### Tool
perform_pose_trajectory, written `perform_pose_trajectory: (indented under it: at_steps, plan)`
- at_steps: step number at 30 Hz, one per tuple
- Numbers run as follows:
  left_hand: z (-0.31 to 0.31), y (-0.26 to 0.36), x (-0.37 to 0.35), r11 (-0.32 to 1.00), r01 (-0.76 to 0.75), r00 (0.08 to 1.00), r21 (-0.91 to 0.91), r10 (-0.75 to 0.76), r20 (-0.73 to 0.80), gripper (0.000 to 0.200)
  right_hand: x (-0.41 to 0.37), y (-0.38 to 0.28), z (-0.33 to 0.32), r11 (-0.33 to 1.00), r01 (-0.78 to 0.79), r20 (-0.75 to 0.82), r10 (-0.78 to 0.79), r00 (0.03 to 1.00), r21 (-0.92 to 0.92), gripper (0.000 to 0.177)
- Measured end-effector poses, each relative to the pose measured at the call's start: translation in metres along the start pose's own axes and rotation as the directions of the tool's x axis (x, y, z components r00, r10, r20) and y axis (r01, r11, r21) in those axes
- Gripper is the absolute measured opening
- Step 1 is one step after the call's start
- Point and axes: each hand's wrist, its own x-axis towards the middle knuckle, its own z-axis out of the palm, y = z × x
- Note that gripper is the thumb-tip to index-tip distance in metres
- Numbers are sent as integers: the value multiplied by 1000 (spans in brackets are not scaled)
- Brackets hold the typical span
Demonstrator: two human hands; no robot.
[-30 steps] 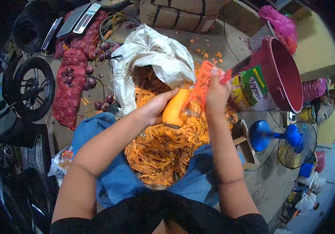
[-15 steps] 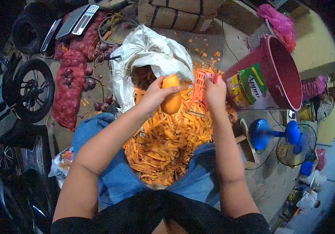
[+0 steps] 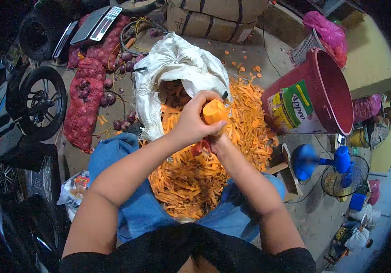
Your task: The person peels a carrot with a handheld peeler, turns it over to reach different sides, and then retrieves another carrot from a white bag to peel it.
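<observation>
above ragged peelings (image 3: 186, 186), my left hand (image 3: 194, 117) clasps a smooth carrot (image 3: 214, 112); my right hand's (image 3: 219, 143) grip, i can't tell; bucket (image 3: 286, 82) reads "appro".

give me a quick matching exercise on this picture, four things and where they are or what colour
Things
1. carrot
2. plastic bucket
3. woven sack
4. electric fan

Places and colours
A. white, its open mouth beside the heap of orange peelings
B. blue, at the right of the picture
C. gripped in the left hand
D. dark red, with a green and yellow label

Right pairs: 1-C, 2-D, 3-A, 4-B
</observation>
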Motion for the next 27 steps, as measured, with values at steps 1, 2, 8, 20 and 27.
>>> perform_pose_trajectory:
  at_steps: [1,2,8,20,27]
  plan:
    - [0,0,1,997,71,997,-6,-71,-16,40,1,-1,1,999,-15,-21,16,1000,39,31]
    - [-1,1,2,990,140,990,-12,-140,-31,40,2,-3,3,997,-27,-41,31,999,78,30]
    - [-24,8,17,942,222,964,252,-251,91,34,12,-19,3,946,53,-22,-48,999,319,31]
    - [-33,3,18,872,117,934,475,-259,246,55,24,-29,-25,882,446,-322,-471,821,-155,19]
    - [-25,7,15,872,146,853,467,-350,387,60,-5,-67,-6,721,335,-199,-546,814,-607,14]
